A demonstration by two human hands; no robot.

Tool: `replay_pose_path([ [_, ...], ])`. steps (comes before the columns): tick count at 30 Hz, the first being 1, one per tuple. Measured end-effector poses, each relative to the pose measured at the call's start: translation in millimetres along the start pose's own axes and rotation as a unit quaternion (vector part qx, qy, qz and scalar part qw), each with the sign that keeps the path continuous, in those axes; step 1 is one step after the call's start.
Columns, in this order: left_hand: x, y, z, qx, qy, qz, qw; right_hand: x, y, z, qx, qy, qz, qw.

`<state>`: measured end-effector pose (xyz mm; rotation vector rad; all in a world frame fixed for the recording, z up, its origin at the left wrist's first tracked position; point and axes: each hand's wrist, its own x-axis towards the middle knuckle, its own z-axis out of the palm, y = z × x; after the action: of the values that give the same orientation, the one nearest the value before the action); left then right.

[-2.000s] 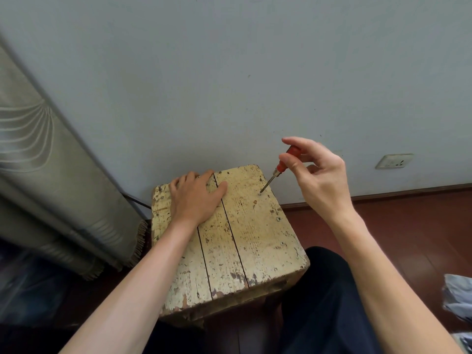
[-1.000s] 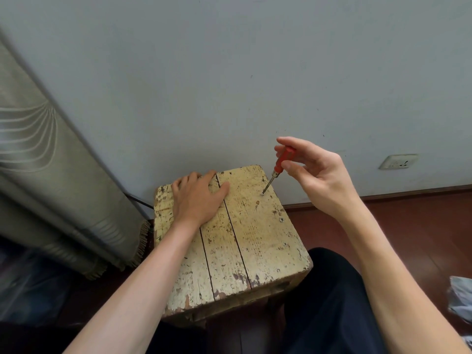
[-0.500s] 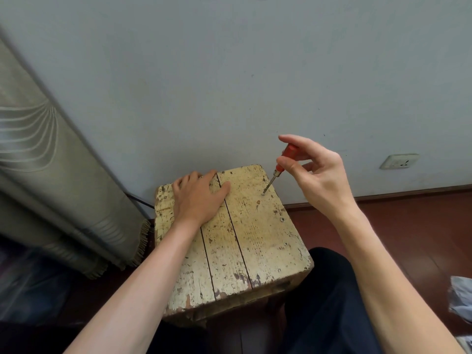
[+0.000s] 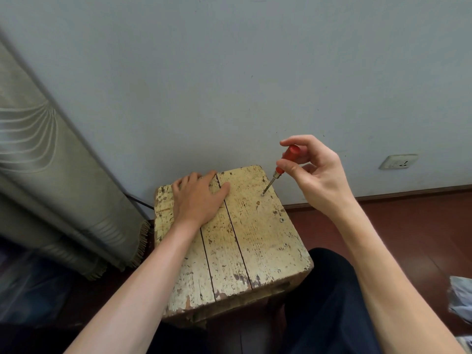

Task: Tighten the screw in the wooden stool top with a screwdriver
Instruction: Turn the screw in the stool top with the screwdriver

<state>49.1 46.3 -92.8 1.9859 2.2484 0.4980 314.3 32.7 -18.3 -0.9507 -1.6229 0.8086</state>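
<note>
Stool top (image 4: 258,233): three worn, paint-flaked planks, set against the wall. Screw (image 4: 262,194) sits at about 1 o'clock on the top, on the right-hand plank near its far right edge. Two more small screw heads lie along that edge toward 3 o'clock. Screwdriver (image 4: 278,171): small, with a red handle and a thin steel shaft. It leans up toward 1 o'clock, tip on or in the screw head; whether it sits fully in the slot is too small to tell. Right hand (image 4: 319,180) pinches the handle between thumb and forefinger, the other fingers loosely curled behind. Left hand (image 4: 198,199) lies flat, palm down and fingers straight, at 11 o'clock on the top, across the left and middle planks, holding nothing. Handling judgement: the driver looks light and rigid, and its slim smooth handle would give little turning force in a fingertip pinch. A fuller hold around the red handle with downward push along the shaft would likely bite better. Tilted as it is, the tip could ride out of the head. The stool looks heavy and stiff, and the flat palm should be enough to steady it. Curtain (image 4: 51,180) hangs at 9 o'clock, wall socket (image 4: 398,161) at 2 o'clock.
</note>
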Motion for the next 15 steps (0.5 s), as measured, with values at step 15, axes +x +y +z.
replay_pose_path([
  [15,0.4,-0.3,0.2,0.003,0.002,0.004,1.000,-2.9,4.3,-10.0,-0.003,-0.017,-0.006,1.000],
])
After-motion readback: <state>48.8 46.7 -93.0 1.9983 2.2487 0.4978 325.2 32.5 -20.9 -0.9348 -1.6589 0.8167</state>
